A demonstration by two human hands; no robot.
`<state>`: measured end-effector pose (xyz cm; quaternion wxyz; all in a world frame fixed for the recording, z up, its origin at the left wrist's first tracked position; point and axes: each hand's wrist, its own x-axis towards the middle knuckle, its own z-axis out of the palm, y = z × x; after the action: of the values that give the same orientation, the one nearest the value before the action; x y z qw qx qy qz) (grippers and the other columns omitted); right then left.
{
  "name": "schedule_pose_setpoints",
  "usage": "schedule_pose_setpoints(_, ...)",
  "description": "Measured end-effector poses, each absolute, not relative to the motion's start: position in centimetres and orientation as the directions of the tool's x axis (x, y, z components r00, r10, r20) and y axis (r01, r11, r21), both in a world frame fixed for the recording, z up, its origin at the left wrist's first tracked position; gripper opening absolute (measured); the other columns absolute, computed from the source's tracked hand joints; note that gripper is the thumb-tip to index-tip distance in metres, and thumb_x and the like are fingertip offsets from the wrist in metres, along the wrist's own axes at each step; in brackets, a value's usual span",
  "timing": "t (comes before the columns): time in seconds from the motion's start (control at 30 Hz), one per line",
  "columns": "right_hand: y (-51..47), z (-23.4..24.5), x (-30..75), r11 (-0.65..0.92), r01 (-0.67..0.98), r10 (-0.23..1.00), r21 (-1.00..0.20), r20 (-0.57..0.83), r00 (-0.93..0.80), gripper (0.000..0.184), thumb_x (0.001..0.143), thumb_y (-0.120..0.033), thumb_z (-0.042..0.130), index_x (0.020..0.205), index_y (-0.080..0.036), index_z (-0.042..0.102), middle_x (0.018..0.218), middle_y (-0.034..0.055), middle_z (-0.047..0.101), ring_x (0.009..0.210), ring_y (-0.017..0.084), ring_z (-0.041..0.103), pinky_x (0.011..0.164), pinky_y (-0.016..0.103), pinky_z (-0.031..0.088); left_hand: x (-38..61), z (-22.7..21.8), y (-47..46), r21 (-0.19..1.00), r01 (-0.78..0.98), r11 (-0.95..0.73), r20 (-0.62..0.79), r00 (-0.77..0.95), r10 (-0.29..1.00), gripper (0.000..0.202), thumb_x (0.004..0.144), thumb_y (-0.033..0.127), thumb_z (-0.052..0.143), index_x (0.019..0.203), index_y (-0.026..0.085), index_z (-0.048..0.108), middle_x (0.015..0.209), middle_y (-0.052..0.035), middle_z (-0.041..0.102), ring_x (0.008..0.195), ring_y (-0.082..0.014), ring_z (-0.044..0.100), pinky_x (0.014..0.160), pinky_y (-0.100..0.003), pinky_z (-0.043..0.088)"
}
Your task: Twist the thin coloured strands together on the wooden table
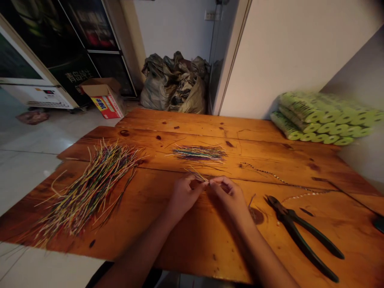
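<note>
so from where i'm looking, the biggest thing is a plank-top wooden table that spreads out ahead of the hands and off to both sides. way past the grip, a stuffed pile of grey-green sacks sits on the floor, with a cardboard box up and to the left of it and a glass-door cooler behind the box. up and right of the grip, at the far table corner, there's a stack of green rolls in plastic wrap.

on the table, left of the hands, is a big messy heap of multicoloured thin wires. just ahead of the grip is a smaller, neater bundle of coloured wires, all lying roughly parallel. right of the hands are dark-handled pliers, and a long twisted strand of wire runs across the wood above them.

the left hand and right hand are right in the middle, nearly touching, fingers curled and pinched closed on a few short thin wires. those wires poke out from the fingertips toward the bundle, but they're too fine to make out much more.
</note>
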<state>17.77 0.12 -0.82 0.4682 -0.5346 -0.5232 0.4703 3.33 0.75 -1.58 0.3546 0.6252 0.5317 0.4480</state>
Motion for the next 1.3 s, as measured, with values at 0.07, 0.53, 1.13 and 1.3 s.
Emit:
schedule_pose_setpoints(0.07,0.1,-0.8,17.7,-0.086,-0.027,0.995,-0.996,-0.085,-0.046,0.021,0.068,-0.041,0.065,0.070,-0.020,0.065,0.074,0.0021,0.066,0.071,0.017,0.058,0.070,0.029,0.043,3.2,-1.6,0.8,0.930,0.321,-0.181,0.192,-0.005,0.981,0.011,0.073,0.025,0.060,0.073,0.016,0.066,0.077,-0.0049,0.069,0.076,-0.0179,0.063,0.074,-0.028,0.047)
schedule_pose_setpoints(0.53,0.0,-0.2,17.9,-0.492,-0.389,0.849,-0.778,-0.332,-0.411,0.019,0.062,-0.027,0.075,0.067,-0.015,0.061,0.058,-0.0042,0.048,0.050,0.003,0.038,0.041,0.015,0.024,2.7,-0.3,0.9,0.998,0.021,-0.053,0.049,0.161,0.986,0.010,0.068,0.026,0.064,0.070,0.016,0.066,0.073,-0.0017,0.068,0.075,-0.0164,0.061,0.075,-0.027,0.044)
schedule_pose_setpoints(1.13,0.4,-0.7,17.6,-0.128,0.027,0.967,-0.991,-0.131,-0.217,0.031,0.059,-0.041,0.070,0.066,-0.018,0.050,0.049,-0.0097,0.038,0.044,0.005,0.027,0.044,0.023,0.016,2.3,-0.3,1.0,0.955,-0.180,0.238,-0.196,0.224,0.955,0.005,0.061,0.020,0.068,0.065,0.018,0.069,0.067,0.0023,0.068,0.069,-0.0128,0.058,0.074,-0.025,0.040)
schedule_pose_setpoints(1.3,0.4,-0.4,17.3,-0.127,0.059,0.970,-0.990,-0.136,-0.203,0.029,0.058,-0.038,0.069,0.064,-0.020,0.048,0.048,-0.0096,0.037,0.043,0.005,0.026,0.043,0.023,0.017,2.4,-0.3,0.8,0.946,-0.213,0.246,-0.196,0.228,0.954,0.005,0.061,0.021,0.069,0.065,0.018,0.069,0.067,0.0019,0.068,0.068,-0.0128,0.058,0.074,-0.025,0.039)
